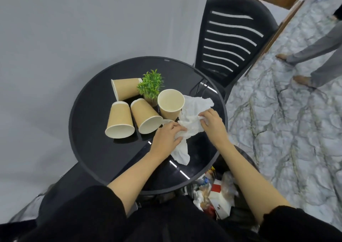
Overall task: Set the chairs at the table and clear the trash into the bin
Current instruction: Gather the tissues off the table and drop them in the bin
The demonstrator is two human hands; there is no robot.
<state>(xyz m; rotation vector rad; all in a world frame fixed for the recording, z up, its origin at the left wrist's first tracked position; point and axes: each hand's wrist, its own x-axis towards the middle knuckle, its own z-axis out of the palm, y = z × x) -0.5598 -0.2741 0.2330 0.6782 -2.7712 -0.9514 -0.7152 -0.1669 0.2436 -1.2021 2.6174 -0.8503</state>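
Note:
Crumpled white tissue paper [192, 110] lies on the right side of the round black table [103, 156]. My left hand [167, 137] grips its lower part and my right hand [212, 123] pinches its right edge. Three brown paper cups lie on their sides: one at the back [126, 89], one at the left [120, 119], one in the middle [145, 116]. Another cup [171, 103] stands upright beside the tissue. A black slatted chair [231, 40] stands at the table's far side. The bin [218, 195], holding trash, sits under the table's near right edge.
A small green potted plant [150, 85] stands among the cups. A second dark chair [61, 190] is at the near left. Another person's bare feet and grey trousers [314, 60] stand on the marble floor at the right. A grey wall lies behind the table.

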